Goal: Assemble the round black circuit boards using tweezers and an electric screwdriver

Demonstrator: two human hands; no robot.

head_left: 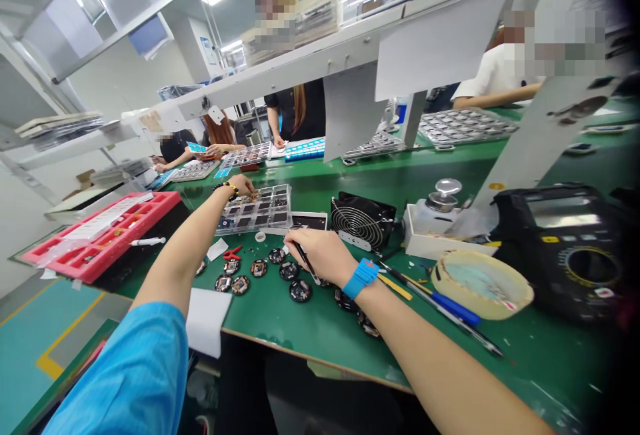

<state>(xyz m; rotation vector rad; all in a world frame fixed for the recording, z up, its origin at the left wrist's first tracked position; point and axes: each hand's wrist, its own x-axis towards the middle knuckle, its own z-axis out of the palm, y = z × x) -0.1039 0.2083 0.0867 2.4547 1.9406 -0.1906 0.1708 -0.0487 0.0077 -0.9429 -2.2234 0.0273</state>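
At the far side of the bench, my left hand [243, 186] reaches over a clear compartment tray [240, 221]. Its fingers point down, bent together at a compartment with small gold-coloured parts; what they pinch, if anything, is too small to make out. My right hand [320, 253] is closed around dark tweezers [307, 263], tips pointing down toward the bench. Several round black circuit boards [300, 290] lie left of and below this hand, and others are partly hidden under the right wrist. Red-handled pliers [233, 253] rest beside the boards.
A black fan [360, 221] stands behind my right hand. To the right are a white box [425, 235] with a dispenser bottle, a round yellowish dish [483, 285], pens [455, 308] and a black device [565, 248]. A red tray [105, 235] lies left. Other people sit or stand beyond the shelf.
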